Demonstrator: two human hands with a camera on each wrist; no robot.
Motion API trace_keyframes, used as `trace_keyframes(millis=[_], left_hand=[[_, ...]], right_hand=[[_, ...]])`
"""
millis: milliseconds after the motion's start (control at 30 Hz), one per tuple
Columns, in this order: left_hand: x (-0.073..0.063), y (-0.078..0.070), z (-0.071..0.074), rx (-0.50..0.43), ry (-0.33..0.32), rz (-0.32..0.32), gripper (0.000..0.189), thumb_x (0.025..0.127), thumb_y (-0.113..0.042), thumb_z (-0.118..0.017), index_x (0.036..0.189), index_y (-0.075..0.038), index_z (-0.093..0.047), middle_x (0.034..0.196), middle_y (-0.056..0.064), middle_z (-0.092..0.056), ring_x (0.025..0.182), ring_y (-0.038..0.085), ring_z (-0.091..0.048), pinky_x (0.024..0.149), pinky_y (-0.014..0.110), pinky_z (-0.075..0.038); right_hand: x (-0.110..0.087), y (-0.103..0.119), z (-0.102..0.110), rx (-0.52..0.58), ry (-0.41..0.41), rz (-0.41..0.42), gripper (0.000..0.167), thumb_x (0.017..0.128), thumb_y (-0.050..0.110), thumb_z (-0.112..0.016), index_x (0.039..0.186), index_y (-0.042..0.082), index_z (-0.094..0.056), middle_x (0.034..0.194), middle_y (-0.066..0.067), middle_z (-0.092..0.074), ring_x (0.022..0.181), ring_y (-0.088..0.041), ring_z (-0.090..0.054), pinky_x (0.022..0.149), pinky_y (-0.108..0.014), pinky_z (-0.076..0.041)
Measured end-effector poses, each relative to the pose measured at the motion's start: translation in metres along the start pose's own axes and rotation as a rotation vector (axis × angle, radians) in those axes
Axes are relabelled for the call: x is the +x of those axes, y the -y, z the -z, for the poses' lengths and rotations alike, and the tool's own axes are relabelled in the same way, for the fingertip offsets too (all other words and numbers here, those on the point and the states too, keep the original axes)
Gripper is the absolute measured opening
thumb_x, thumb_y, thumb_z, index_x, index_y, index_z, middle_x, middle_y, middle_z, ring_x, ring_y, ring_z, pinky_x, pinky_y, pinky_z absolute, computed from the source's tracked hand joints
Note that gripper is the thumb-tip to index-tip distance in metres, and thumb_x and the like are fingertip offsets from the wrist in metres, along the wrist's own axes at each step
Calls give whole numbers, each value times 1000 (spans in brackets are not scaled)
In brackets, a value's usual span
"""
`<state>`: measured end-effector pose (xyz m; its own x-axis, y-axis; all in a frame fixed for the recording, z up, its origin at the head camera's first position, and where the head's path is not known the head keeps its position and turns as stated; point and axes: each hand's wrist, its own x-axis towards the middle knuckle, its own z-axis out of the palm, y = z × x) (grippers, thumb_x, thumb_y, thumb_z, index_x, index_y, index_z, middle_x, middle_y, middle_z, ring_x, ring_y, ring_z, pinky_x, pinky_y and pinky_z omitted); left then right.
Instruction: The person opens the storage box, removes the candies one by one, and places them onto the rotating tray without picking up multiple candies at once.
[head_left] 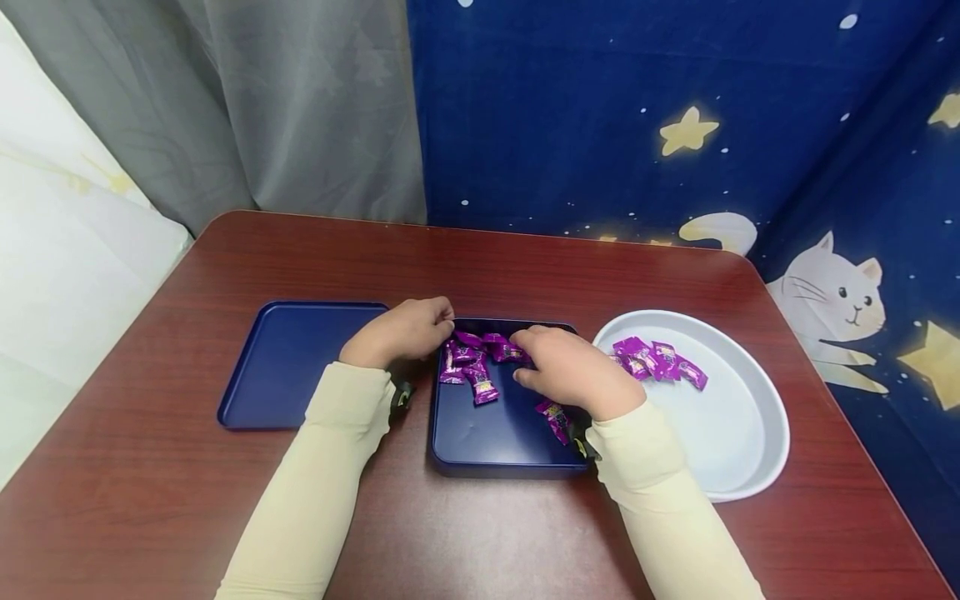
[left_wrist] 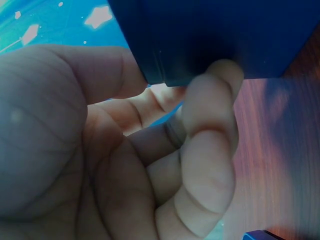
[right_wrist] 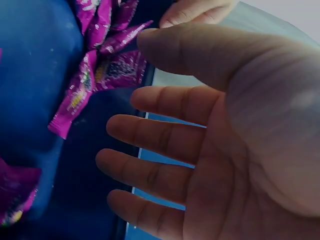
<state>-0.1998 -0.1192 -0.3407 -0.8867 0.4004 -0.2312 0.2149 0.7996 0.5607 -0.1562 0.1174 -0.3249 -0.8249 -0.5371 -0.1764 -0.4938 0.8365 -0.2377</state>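
Observation:
A dark blue rectangular box (head_left: pixel 498 437) stands in the middle of the table, with several purple wrapped candies (head_left: pixel 481 382) inside, mostly along its far left part. At the far left corner my left hand (head_left: pixel 405 330) grips the box; in the left wrist view, thumb and curled fingers meet its blue wall (left_wrist: pixel 215 35). Over the right side of the box hovers my right hand (head_left: pixel 570 367). Its fingers (right_wrist: pixel 160 135) are spread and nearly straight in the right wrist view, the thumb tip beside a candy (right_wrist: pixel 120 70). One candy (head_left: pixel 555 421) lies apart near my right wrist.
To the left, a flat blue lid (head_left: pixel 288 367) lies on the brown table (head_left: pixel 150 467). A round white dish (head_left: pixel 738 425) on the right has several purple candies (head_left: pixel 660 360) at its far left. Curtains (head_left: pixel 540 108) hang behind the table.

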Motion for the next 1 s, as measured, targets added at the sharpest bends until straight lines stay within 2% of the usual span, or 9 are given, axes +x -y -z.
trace_keyframes(millis=[200,500,667,800,1000], left_hand=[[-3,-2,0,-7,-3,2,13,104,-20,-47,103,-10,-56,78,6,-54,68,20,-54,65,35,-44],[-5,-4,-1,-10,1,18,14,104,-22,-47,102,-11,-55,80,7,-54,68,20,-54,64,35,-44],[-7,-5,-2,-13,1,27,14,104,-22,-47,102,-11,-56,81,7,-54,69,20,-55,64,35,-45],[-9,-5,-1,-13,0,28,14,104,-22,-47,102,-11,-55,80,7,-54,68,20,-54,64,35,-44],[-10,-5,-2,-11,-2,23,14,104,-21,-46,102,-10,-55,80,7,-54,68,20,-54,64,35,-44]], right_hand=[[3,3,-8,6,35,-19,54,93,26,-70,139,2,-53,132,-15,-60,123,-31,-56,105,-46,-41],[6,2,-16,-1,64,8,56,92,25,-71,140,3,-53,142,-14,-53,131,-31,-49,109,-45,-37],[5,2,-17,-5,76,13,55,92,25,-71,140,6,-54,142,-14,-52,132,-31,-48,109,-45,-37],[4,2,-17,-15,72,7,52,91,25,-72,138,6,-57,134,-15,-56,123,-30,-55,104,-45,-42],[3,2,-18,-32,62,2,41,90,23,-74,126,6,-65,110,-11,-60,96,-24,-60,92,-41,-50]])
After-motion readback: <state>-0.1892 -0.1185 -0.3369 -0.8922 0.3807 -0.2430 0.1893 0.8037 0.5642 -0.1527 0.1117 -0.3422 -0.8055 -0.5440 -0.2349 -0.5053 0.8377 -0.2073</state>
